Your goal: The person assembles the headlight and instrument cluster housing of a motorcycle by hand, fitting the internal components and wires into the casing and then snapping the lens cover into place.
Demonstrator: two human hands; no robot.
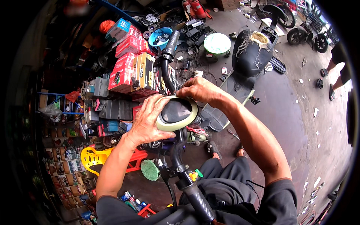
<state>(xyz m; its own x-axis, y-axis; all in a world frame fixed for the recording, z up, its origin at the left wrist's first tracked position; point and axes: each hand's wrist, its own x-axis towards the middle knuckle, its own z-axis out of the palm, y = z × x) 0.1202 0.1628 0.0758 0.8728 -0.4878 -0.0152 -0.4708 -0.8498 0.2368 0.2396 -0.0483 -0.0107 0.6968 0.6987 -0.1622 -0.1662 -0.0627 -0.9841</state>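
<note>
An oval scooter instrument panel with a dark face and a pale green rim sits at the middle of a black handlebar. My left hand wraps the panel's left side, with the fingers over its far edge and the thumb along its near edge. At the panel's far right edge, beside the bar, my right hand has its fingers pinched together. Whatever lies between those fingertips is hidden. The bar's near grip and brake lever extend toward my body. Red wires show beneath the panel.
Red boxes and a blue basin stand at the far left. A torn black seat lies beyond my right arm. A yellow plastic seat and a green-topped stool are at left. Another person's legs show at far right.
</note>
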